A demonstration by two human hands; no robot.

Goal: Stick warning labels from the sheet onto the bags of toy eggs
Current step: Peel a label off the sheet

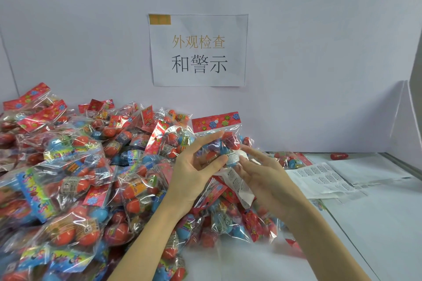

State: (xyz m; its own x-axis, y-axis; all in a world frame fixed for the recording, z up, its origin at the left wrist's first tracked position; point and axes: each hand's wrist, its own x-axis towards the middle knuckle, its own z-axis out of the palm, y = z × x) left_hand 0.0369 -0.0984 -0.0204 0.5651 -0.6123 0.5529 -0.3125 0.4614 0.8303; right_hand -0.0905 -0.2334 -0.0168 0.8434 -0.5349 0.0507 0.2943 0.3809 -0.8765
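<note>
My left hand (pixel 196 166) holds up a clear bag of toy eggs (pixel 219 139) with a red flowered header card. A white warning label (pixel 233 157) sits on the bag's front, under my left thumb and the fingertips of my right hand (pixel 262 173). A strip of the label sheet (pixel 239 186) hangs between my palms; my right hand seems to hold it. More label sheets (pixel 319 178) lie flat on the table at the right.
A large heap of bagged toy eggs (pixel 75 178) covers the left and centre of the table. One bag (pixel 290 159) lies near the sheets and a loose red egg (pixel 339 156) by the back wall. A paper sign (pixel 198 50) hangs on the wall.
</note>
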